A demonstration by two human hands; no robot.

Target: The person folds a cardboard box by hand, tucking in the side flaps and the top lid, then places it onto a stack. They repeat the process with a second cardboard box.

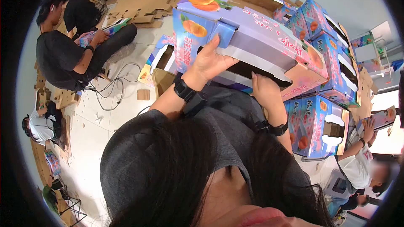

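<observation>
A blue and pink peach carton (261,50), printed with fruit and red lettering, lies tilted in front of my chest with a long dark slot facing me. My left hand (210,61) grips its left part, thumb up against a blue end flap (223,35) and fingers at the slot's edge. At the near right edge of the slot is my right hand (267,92), closed on the cardboard with its thumb showing. Its other fingers are mostly hidden by the carton.
Stacked peach cartons (326,130) stand close on my right. Another open carton (162,61) is behind the held one. Flattened cardboard (145,0) covers the floor ahead. Cables (120,86) lie on the left. A seated person (63,54) and a person at right (355,168) handle cartons.
</observation>
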